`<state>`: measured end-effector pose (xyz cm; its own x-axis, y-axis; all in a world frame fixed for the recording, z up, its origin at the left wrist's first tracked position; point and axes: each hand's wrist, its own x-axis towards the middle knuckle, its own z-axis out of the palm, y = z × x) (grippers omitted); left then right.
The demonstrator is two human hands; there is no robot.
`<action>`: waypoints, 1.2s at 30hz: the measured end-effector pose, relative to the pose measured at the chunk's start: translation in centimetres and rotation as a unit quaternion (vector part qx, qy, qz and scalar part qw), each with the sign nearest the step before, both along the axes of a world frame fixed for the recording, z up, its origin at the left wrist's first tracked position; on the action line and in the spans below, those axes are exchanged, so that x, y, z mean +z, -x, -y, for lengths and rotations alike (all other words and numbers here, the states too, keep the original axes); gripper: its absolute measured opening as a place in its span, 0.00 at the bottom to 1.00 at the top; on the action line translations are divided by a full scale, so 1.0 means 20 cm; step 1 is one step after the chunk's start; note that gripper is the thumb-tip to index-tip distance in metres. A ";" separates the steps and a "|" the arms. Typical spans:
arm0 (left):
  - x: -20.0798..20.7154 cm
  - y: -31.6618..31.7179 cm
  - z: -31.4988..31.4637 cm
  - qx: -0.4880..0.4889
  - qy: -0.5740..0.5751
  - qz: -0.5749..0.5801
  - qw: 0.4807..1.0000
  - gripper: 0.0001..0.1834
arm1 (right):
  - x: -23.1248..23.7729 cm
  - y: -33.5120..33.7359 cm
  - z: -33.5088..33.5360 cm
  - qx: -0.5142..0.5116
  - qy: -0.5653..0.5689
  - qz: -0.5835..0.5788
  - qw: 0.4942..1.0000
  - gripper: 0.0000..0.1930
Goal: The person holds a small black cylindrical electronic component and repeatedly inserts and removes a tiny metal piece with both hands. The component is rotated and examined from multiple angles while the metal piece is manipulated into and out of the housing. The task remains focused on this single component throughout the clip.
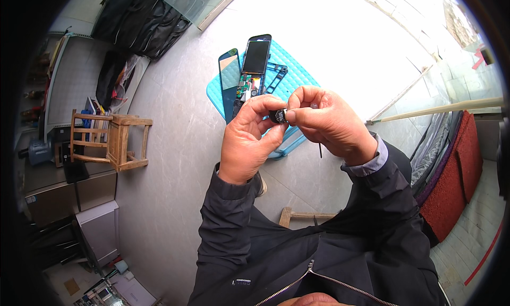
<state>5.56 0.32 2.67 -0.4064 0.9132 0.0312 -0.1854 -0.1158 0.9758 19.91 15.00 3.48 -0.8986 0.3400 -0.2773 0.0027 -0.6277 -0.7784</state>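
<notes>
Grey floor [164,200] beneath a small, black, roundish part [277,116]

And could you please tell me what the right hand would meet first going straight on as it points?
The right hand would probably meet the small round black component held in the left hand first; it seems right at that part's edge, though depth is unclear.

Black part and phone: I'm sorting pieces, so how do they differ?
The black part is small and roundish; the phone is long and larger. The black part is held in the left hand; the phone lies open on the blue stool, with green circuitry showing. Both are partly black.
</notes>
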 end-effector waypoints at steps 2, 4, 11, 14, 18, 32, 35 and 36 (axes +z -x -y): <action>-0.01 0.00 0.00 0.002 -0.007 0.001 1.000 0.20 | 0.00 0.00 0.00 0.002 0.001 -0.007 1.000 0.09; -0.01 0.00 0.00 0.003 -0.009 0.001 1.000 0.20 | 0.01 0.00 0.00 0.003 0.001 -0.006 1.000 0.09; -0.02 0.00 -0.01 0.011 -0.013 0.010 1.000 0.21 | 0.01 0.00 -0.01 0.003 0.004 -0.002 1.000 0.08; -0.02 0.00 -0.01 0.008 -0.016 0.013 1.000 0.21 | 0.00 0.00 -0.01 0.002 0.008 0.003 1.000 0.07; -0.02 0.01 0.00 0.003 -0.011 0.016 1.000 0.21 | -0.01 0.00 -0.01 0.004 0.018 -0.002 1.000 0.07; -0.02 0.00 0.01 0.008 0.006 0.019 1.000 0.21 | -0.01 0.00 -0.02 0.017 0.049 0.002 0.999 0.05; -0.03 0.00 0.00 0.011 0.004 0.010 1.000 0.21 | -0.01 0.00 -0.03 0.024 0.061 -0.001 0.998 0.07; -0.03 0.00 0.00 0.013 0.005 0.007 1.000 0.21 | -0.01 -0.01 -0.03 0.026 0.064 0.004 0.998 0.09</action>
<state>5.51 0.27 2.16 -0.4311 0.9022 0.0155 -0.1963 -0.1105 0.9743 20.02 15.59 3.25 -0.9119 0.2540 -0.3223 0.0436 -0.7210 -0.6916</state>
